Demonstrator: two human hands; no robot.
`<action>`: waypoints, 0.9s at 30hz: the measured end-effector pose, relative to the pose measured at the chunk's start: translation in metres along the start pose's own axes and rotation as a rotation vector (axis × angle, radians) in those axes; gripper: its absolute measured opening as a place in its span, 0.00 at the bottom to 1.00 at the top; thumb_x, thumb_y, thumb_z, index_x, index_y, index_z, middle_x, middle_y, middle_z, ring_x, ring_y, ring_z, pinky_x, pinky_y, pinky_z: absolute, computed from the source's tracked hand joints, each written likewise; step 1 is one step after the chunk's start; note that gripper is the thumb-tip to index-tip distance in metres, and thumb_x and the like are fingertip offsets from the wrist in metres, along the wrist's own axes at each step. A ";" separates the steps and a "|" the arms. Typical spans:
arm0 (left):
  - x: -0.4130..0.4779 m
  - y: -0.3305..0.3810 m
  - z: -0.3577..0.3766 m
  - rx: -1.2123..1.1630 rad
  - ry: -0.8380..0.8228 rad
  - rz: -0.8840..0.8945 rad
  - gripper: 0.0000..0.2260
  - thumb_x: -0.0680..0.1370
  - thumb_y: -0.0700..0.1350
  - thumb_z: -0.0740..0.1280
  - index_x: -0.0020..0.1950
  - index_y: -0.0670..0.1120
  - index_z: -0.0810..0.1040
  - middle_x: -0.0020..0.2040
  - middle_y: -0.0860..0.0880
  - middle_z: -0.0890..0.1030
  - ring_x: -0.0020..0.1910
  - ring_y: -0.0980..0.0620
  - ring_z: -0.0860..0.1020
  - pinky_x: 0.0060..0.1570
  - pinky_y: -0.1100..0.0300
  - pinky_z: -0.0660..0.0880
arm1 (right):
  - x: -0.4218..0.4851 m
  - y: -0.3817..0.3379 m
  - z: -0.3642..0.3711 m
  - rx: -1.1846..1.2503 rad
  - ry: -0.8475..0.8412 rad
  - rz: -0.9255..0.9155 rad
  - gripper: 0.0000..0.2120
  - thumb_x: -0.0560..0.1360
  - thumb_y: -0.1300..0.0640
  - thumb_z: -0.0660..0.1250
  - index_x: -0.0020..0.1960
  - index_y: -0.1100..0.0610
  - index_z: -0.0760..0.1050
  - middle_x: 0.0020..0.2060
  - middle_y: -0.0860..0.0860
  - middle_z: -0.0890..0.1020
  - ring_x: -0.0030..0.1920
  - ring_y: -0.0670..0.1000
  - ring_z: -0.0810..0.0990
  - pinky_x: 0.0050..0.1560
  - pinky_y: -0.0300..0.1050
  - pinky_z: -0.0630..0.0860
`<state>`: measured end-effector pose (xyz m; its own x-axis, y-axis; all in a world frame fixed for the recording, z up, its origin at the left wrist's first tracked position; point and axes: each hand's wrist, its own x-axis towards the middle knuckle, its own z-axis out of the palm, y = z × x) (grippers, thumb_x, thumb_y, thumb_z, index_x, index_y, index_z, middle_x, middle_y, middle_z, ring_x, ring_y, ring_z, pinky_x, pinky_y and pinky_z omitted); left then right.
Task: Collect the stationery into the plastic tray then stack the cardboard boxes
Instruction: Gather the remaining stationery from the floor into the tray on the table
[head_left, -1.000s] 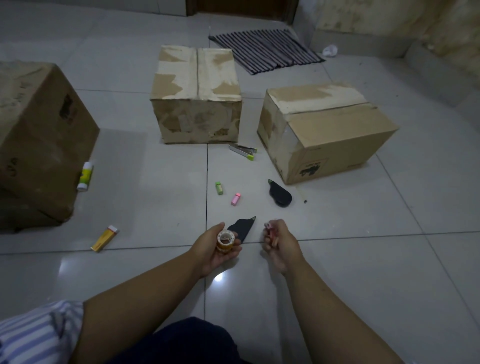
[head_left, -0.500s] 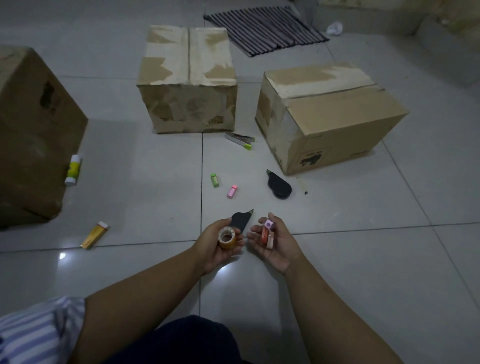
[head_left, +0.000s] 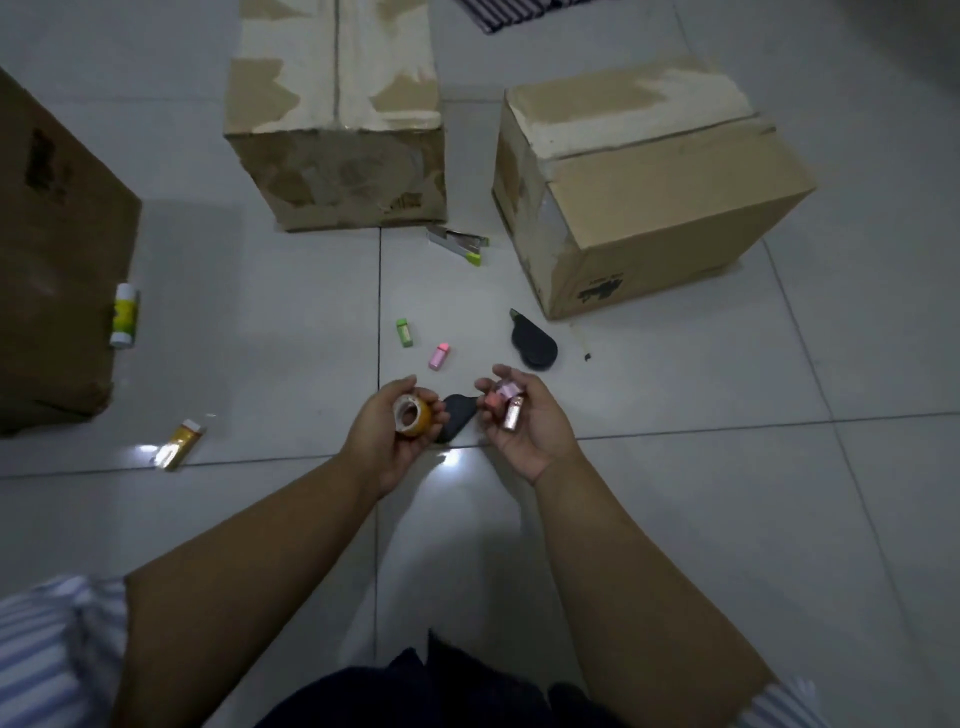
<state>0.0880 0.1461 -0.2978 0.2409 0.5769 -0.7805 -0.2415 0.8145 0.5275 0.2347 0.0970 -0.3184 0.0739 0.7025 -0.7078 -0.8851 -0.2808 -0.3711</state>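
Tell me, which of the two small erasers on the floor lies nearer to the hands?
The pink eraser: it lies just beyond the left hand, which holds the tape roll. The green eraser is farther off.

Plain indoor room, home or storage type, cannot tell which. Large glossy pale floor tiles (head_left: 727, 519) with dark grout lines and light glare. Worn, closed cardboard all around, standing straight on the tiles: left box (head_left: 47, 260), middle box (head_left: 337, 130), right box (head_left: 649, 197), tops with tape peeled off. Dark striped mat (head_left: 519, 13) at far edge. Small stationery strewn on bare floor: glue stick (head_left: 124, 315), stapler (head_left: 460, 244), green eraser (head_left: 405, 332), pink eraser (head_left: 439, 357). Dim lighting throughout.
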 end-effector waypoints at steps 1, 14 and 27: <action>-0.015 0.010 0.008 -0.012 0.030 0.003 0.16 0.80 0.47 0.59 0.36 0.41 0.75 0.26 0.47 0.80 0.26 0.54 0.80 0.27 0.68 0.77 | -0.014 -0.009 0.011 -0.001 0.007 -0.003 0.06 0.78 0.57 0.59 0.46 0.57 0.74 0.32 0.54 0.83 0.29 0.47 0.78 0.30 0.36 0.75; -0.335 0.168 0.112 -0.052 -0.003 -0.092 0.17 0.81 0.47 0.57 0.40 0.38 0.75 0.30 0.44 0.80 0.25 0.53 0.79 0.30 0.65 0.79 | -0.303 -0.101 0.224 -0.220 0.002 0.053 0.07 0.78 0.57 0.59 0.45 0.58 0.73 0.36 0.56 0.79 0.33 0.51 0.78 0.35 0.41 0.76; -0.623 0.279 0.103 -0.288 0.126 0.213 0.14 0.80 0.45 0.59 0.40 0.38 0.75 0.28 0.45 0.81 0.26 0.54 0.81 0.28 0.65 0.79 | -0.515 -0.095 0.416 -0.565 -0.231 0.122 0.06 0.77 0.60 0.60 0.46 0.59 0.76 0.37 0.56 0.78 0.34 0.50 0.79 0.37 0.41 0.79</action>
<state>-0.0326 0.0201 0.3707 0.0439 0.7050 -0.7078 -0.5321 0.6162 0.5807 0.0891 0.0339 0.3317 -0.1701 0.7493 -0.6401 -0.4962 -0.6263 -0.6013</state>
